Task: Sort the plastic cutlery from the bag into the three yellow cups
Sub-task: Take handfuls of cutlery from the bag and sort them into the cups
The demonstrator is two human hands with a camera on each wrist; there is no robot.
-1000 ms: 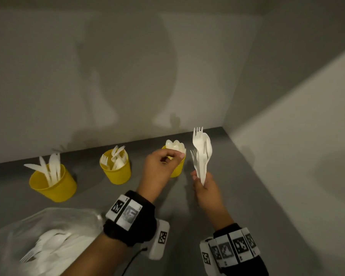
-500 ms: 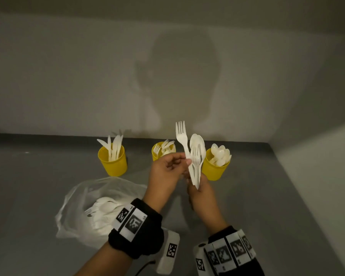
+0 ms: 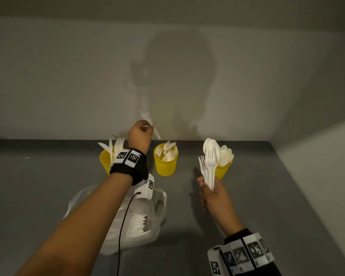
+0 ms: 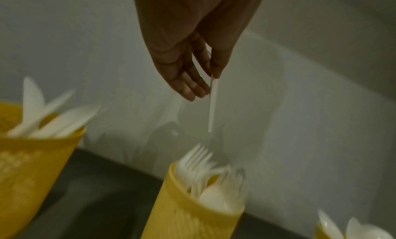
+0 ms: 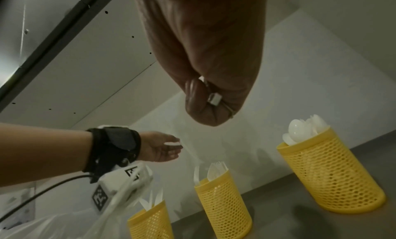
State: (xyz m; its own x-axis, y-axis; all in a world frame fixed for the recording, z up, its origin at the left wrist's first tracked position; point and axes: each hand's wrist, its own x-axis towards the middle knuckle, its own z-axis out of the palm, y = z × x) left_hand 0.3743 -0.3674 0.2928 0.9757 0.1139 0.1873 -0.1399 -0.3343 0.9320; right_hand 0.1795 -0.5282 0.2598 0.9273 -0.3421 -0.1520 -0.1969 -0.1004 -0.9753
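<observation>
Three yellow mesh cups stand in a row by the back wall: the left cup (image 3: 105, 161) holds knives, the middle cup (image 3: 165, 166) forks, the right cup (image 3: 224, 171) spoons. My left hand (image 3: 148, 127) is raised above and just left of the middle cup (image 4: 193, 207) and pinches one thin white piece of cutlery (image 4: 212, 105), blurred, its handle pointing down. My right hand (image 3: 204, 184) grips a bundle of forks and spoons (image 3: 209, 162) upright in front of the right cup. In the right wrist view only the handle ends (image 5: 214, 98) show in that fist.
A clear plastic bag (image 3: 135, 226) with more white cutlery lies on the grey surface (image 3: 48, 196) under my left forearm. Walls close the back and the right side. A cable (image 3: 124, 226) hangs from the left wrist unit.
My left hand drew one piece out of the bundle and lifted it up and left to above the middle cup. The right hand kept the bundle and now stands apart from the left hand.
</observation>
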